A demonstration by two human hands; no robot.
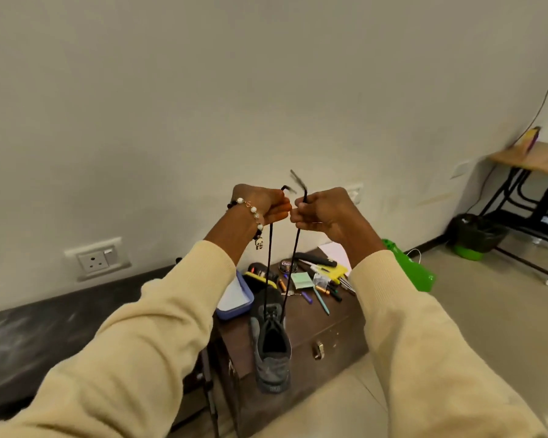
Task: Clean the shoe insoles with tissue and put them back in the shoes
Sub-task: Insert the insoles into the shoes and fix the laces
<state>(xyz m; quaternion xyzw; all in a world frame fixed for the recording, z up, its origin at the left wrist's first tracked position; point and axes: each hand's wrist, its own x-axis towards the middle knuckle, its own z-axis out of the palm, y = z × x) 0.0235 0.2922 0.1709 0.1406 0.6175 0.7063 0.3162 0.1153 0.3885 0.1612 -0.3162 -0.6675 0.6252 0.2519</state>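
Both hands up high — the left hand (263, 202) and right hand (321, 213) each pinch one black lace (293, 257) end, grip closed tight on it. The grey shoe (271, 343) dangles straight below, toe up and heel down, over the cluttered desk (329, 327). It hangs midway, equally near both hands.

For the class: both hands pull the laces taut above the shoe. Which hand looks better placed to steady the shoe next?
Neither clearly. The left hand and right hand each grip a lace at equal height above the shoe. Marginally the left, nearer above it.
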